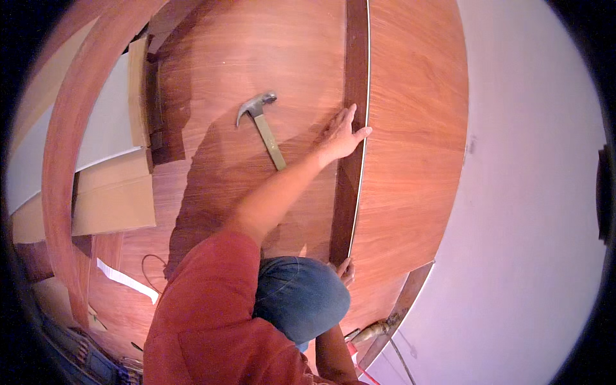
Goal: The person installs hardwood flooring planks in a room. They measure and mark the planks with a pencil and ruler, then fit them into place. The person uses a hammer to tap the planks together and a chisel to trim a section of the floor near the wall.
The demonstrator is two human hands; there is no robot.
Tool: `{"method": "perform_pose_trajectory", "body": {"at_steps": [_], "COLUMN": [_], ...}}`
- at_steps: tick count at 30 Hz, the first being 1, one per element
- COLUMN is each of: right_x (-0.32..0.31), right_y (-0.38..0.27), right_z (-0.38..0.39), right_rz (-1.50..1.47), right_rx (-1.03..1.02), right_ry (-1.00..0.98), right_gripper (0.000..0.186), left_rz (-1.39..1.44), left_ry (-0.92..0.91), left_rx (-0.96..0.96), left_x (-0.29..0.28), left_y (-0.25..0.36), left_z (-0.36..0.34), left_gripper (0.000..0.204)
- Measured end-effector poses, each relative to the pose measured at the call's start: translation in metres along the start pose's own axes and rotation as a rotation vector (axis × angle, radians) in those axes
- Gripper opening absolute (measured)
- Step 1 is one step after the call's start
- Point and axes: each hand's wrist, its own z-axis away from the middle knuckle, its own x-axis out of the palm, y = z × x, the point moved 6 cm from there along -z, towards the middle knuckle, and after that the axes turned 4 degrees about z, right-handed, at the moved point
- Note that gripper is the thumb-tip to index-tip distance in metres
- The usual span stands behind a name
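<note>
A long dark strip (347,199) with a pale edge lies along the reddish wood-grain floor (410,128), which shows on both sides of it. The left hand (341,136) rests open on the strip, thumb at the pale edge. The right hand (347,272) is at the strip's near end, mostly behind the knee (301,298); its grip cannot be told. Left of the strip lie a hammer (267,136) and, farther off, cardboard (119,205); well right of it is a pale wall (520,160).
</note>
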Motion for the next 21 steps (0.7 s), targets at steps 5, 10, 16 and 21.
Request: {"method": "perform_pose_trajectory", "body": {"at_steps": [5,10,16,21], "right_x": [-0.004,-0.009,-0.008,-0.007], "right_y": [-0.001,-0.004,0.0,-0.001], "right_z": [-0.004,-0.008,-0.009,-0.013], "right_rz": [-0.049,-0.052,-0.063,-0.05], "right_rx": [0.049,0.064,0.012,0.024], "right_ry": [-0.088,-0.099,-0.054,-0.03], "right_gripper": [0.069,0.07,0.07,0.069], "left_rz": [0.04,0.118,0.193,0.22], "left_ry": [0.016,0.013,0.072,0.04], "left_rx": [0.0,-0.027,0.014,0.017], "left_x": [-0.002,-0.002,0.004,0.007], "left_y": [0.002,0.002,-0.003,-0.004], "left_z": [-0.002,-0.002,-0.003,-0.006], "left_gripper": [0.091,0.093,0.093,0.094]}}
